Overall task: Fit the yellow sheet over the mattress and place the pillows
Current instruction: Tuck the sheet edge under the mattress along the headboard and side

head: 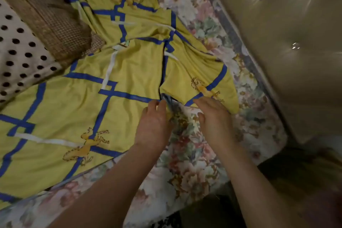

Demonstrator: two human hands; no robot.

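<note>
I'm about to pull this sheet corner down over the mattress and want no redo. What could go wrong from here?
1. The yellow sheet is bunched and twisted near the left hand and right hand, so the corner may go on crooked.
2. Much floral mattress is bare toward the padded headboard; pulling here could leave that edge uncovered.
3. The polka-dot pillow and the checked pillow seem to lie on the sheet and may pin it.

A tufted beige headboard (288, 29) with shiny buttons rises to the right of and beyond where the hands work. Light glints off its buttons; the lighting is dim and warm. Below it, near the grip's right side, a dark gap (212, 209) falls into shadow.
</note>
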